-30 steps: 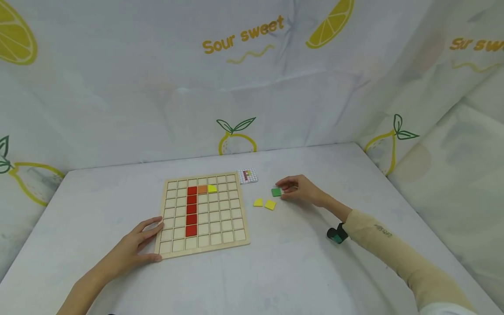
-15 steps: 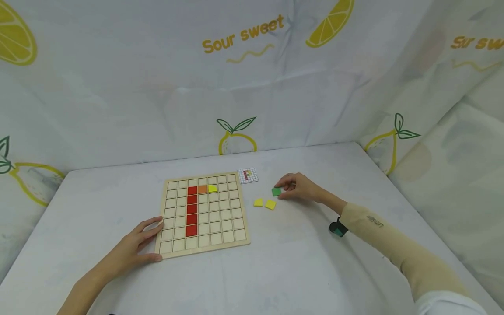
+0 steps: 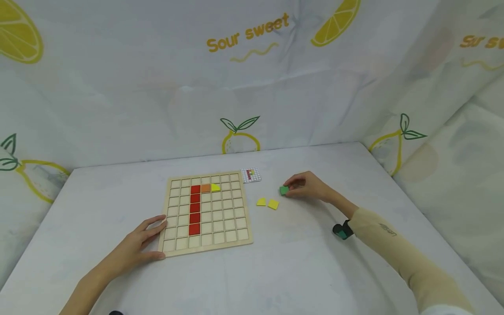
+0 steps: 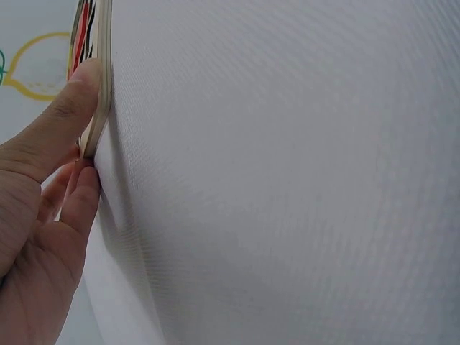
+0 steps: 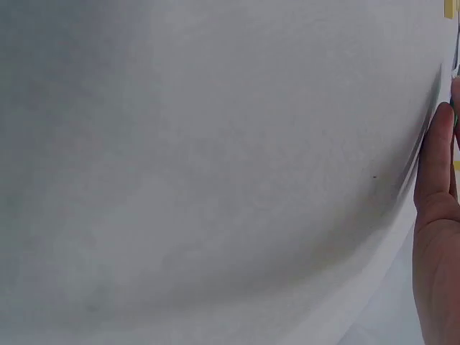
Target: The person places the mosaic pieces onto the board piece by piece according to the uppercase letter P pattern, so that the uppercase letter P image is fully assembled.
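Observation:
In the head view, my right hand [image 3: 309, 187] pinches a small green square tile [image 3: 284, 190] between thumb and fingers, the tile's side edge showing. Just left of it lie a yellow square tile [image 3: 273, 204] and a yellow tile with one rounded corner [image 3: 261, 201]. My left hand [image 3: 131, 245] rests at the wooden grid board [image 3: 204, 249], fingers along its left edge and thumb at the near left corner. The left wrist view shows that thumb [image 4: 72, 100] on the board's edge. A column of red tiles [image 3: 194, 208], an orange tile [image 3: 206, 188] and a yellow rounded tile [image 3: 215, 187] sit in the grid.
A small pattern card [image 3: 250, 175] lies by the board's far right corner, printed with a grid and coloured squares. The white cloth-covered table [image 3: 275, 271] meets a lemon-print curtain [image 3: 157, 96] at the back and right. A black wrist strap [image 3: 341, 230] hangs by the right sleeve.
My right fingers have closed on the green tile. It has shifted slightly right and tipped, away from the yellow tiles. The left hand and board keep their places; the head view has shifted a little.

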The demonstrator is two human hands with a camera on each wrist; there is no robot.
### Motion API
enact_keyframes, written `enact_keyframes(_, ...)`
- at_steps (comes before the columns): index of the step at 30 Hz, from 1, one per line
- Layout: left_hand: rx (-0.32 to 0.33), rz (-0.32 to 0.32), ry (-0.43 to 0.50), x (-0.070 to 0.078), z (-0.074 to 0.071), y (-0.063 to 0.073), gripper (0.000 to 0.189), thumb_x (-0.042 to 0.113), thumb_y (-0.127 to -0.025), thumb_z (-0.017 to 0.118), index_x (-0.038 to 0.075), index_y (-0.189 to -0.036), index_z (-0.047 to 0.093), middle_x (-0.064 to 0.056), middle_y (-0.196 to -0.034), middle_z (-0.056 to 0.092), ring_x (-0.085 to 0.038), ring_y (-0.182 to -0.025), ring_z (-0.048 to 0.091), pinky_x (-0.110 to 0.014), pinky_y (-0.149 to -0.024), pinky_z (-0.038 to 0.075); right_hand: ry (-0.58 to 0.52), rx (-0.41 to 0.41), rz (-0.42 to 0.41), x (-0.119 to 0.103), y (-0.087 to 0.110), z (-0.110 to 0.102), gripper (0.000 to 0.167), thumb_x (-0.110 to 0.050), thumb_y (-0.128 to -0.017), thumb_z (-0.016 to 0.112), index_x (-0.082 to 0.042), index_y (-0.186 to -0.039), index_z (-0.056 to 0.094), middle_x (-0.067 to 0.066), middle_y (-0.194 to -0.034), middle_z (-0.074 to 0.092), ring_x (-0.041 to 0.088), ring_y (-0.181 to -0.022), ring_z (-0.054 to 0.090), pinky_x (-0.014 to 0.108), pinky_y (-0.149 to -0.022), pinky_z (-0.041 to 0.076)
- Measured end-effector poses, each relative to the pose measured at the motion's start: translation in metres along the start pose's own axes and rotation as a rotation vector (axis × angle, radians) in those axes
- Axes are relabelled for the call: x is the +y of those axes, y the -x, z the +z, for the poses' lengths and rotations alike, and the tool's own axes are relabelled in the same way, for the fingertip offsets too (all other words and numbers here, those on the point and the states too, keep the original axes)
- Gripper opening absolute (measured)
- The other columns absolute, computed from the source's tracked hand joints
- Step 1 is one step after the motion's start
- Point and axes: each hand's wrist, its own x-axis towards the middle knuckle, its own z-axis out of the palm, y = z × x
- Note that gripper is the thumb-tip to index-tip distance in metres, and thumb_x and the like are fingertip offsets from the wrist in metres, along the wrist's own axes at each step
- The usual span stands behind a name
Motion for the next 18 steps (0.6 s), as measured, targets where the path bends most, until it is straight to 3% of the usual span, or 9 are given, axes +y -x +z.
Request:
enact_keyframes(5, -0.013, -0.016, 0.011, 0.001, 0.0, -0.001, 0.081, 0.025, -0.071, 0.083, -0.009, -0.135, 0.048, -0.017, -0.144, 0.038, -0.041, -0.125, 0.045, 0.007, -0.096, 0.021, -0.064, 0.001, 0.057, -0.002, 0.008, -0.002, 0.031, -0.009, -0.083, 0.075, 0.002, -0.11, 0.067, 0.014, -0.106, 0.067, 0.016, -0.088, 0.063, 0.017, -0.079, 0.052)
enact_keyframes(18, -0.021, -0.015, 0.032, 0.0, -0.001, -0.002, 0.08, 0.021, -0.07, 0.083, -0.01, -0.135, 0.047, -0.019, -0.145, 0.036, -0.045, -0.123, 0.044, 0.005, -0.095, 0.027, -0.254, 0.02, 0.118, -0.016, 0.019, 0.009, 0.032, -0.004, -0.086, 0.07, 0.007, -0.115, 0.063, 0.019, -0.114, 0.061, 0.016, -0.09, 0.063, 0.018, -0.08, 0.054)
